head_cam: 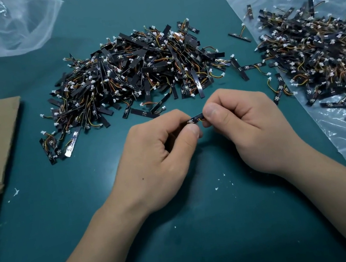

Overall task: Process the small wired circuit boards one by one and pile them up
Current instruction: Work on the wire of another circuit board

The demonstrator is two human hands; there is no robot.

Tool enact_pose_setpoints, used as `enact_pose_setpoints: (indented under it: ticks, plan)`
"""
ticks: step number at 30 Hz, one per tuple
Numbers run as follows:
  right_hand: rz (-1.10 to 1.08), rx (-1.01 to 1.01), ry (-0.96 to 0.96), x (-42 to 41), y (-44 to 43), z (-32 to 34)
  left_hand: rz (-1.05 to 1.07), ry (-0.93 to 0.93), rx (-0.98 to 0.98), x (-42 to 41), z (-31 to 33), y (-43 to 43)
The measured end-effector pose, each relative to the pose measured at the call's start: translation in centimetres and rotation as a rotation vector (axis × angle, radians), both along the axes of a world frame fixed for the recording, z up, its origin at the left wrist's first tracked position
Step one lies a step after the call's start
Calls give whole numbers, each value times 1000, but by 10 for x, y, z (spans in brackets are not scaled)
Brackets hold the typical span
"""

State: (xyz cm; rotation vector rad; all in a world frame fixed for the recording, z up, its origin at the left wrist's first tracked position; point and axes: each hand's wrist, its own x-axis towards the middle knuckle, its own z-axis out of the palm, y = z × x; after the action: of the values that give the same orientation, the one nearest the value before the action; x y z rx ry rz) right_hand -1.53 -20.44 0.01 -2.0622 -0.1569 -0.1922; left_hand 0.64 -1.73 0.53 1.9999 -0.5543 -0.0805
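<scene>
Wired circuit board point(196, 118), light, stiff, thin-wired, is pinched endwise by left hand point(160, 155) and right hand point(251, 127), both grips closed on it.

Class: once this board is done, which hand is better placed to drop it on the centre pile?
Probably left: the left hand sits nearer the centre pile; both hands pinch the board.
</scene>
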Motion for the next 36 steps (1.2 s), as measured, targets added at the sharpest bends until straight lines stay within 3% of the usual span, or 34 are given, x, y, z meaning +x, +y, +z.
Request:
enact_pose_setpoints:
  ticks: [8,21,28,36]
  plan:
    - [61,-9,19,-3,2,2,50,11,-60,2,1,-1]
    - [-141,86,22,1,7,-2,65,-48,-19,1,2,-1]
    - [99,64,116,1,1,-1,-15,20,-35,1,5,1]
    - [110,82,101,-1,-2,4,-4,-12,-24,3,-1,1]
